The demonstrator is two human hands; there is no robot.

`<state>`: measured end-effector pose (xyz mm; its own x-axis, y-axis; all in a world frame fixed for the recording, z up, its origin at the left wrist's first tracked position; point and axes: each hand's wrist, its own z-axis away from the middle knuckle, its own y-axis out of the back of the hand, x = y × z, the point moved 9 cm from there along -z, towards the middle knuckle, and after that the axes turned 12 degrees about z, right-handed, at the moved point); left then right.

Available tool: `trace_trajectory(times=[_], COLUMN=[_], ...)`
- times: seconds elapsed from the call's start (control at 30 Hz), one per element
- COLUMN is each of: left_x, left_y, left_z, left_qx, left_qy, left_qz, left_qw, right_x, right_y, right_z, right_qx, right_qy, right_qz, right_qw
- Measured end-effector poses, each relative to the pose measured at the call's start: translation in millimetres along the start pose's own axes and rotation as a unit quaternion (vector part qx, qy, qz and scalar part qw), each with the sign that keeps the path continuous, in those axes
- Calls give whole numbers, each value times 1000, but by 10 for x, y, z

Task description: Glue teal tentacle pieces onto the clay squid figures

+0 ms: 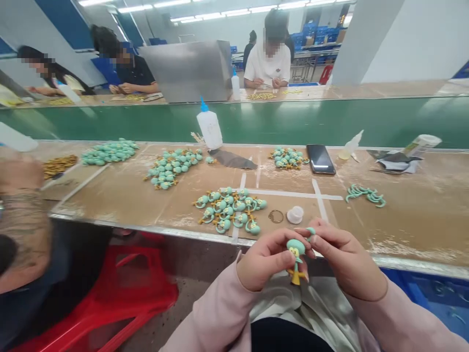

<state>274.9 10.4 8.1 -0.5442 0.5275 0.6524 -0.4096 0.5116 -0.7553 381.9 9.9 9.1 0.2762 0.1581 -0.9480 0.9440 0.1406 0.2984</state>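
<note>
Pinching a mint-green figurine between thumb and fingers, nearside of a smartphone, a worker's left hand meets the right hand, whose fingertips pinch a small green piece beside the figurine's head.

Between hands and phone lies a white cap; a cluster of figures sits just left of the phone, a blue-tipped bottle farther left, curved green pieces to its near right.

Tube lights glow overhead, and a red stool stands left.
</note>
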Motion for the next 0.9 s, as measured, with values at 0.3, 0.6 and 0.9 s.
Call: trace_trajectory(times=[0.3,0.6,0.9], left_x=[-68,-147,-11], left_y=[70,41,412], left_z=[141,177,283], left_qx=[26,-4,114], left_qy=[29,41,-13], left_qz=[39,71,0], left_qw=[998,997,993], right_x=[89,5,107], right_y=[-93,26,667], right_z=[72,62,-481], right_qx=[14,-80,83], right_qy=[-79,-90,-90], right_qz=[-88,4,140], right_qw=[993,993,983])
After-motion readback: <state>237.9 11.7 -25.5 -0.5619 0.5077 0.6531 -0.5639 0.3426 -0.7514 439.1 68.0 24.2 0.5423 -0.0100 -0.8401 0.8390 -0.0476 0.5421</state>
